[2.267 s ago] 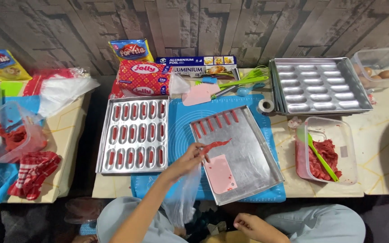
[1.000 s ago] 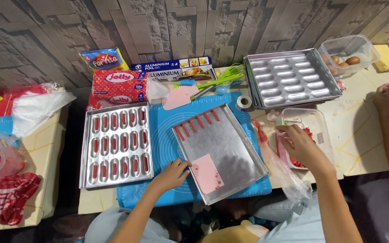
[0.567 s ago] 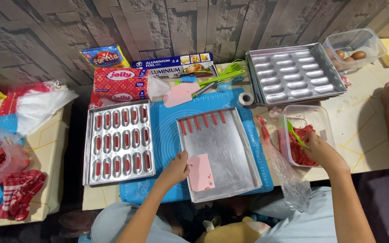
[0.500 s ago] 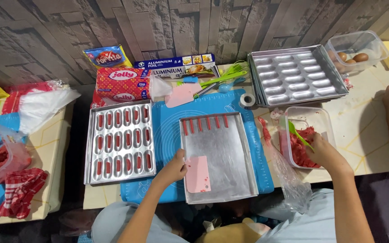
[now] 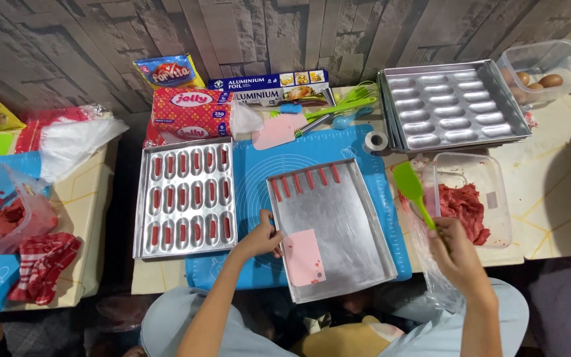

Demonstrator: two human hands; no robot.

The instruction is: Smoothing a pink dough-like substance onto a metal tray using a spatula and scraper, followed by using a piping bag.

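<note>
A: What changed since a moment ago?
B: The right hand point(image 5: 456, 254) has lifted the green spatula point(image 5: 412, 190) out of the clear meat tub point(image 5: 495, 173), gripping its handle.
A: How does it look and point?
B: Bright green, blade up-left, long axis diagonal, right of centre.
A: The left hand point(image 5: 259, 239)?
B: Fingers curled on the flat tray point(image 5: 345, 218) edge, beside the pink scraper point(image 5: 303, 257).

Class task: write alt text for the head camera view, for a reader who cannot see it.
Seen from above, a person's right hand lifts a green silicone spatula beside a clear plastic tub of red minced meat, while the left hand holds a pink scraper card on a flat metal baking tray. A filled metal mould tray sits at left.
</note>
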